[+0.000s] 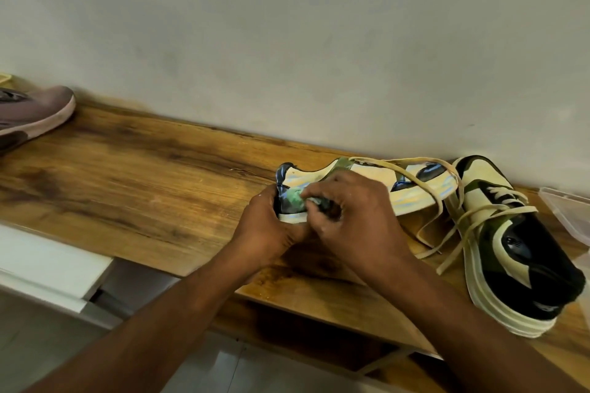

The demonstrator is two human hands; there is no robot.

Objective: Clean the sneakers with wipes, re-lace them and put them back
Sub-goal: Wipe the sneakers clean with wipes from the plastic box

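Head view: sneaker [367,188] near shelf [127,175] front edge, bare wood leftward.

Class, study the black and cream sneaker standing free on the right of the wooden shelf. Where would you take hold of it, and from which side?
Take the black and cream sneaker at its open collar near the lace eyelets, coming from above. It stands upright on its sole on the wooden shelf, so the opening faces up. Its loose laces trail left, so keep the grip clear of them.

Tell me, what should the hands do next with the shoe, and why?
Probably rub on along the heel: the left hand steadies the tipped sneaker while the right hand presses a crumpled wipe there. Its laces hang loose, so lacing likely comes later.
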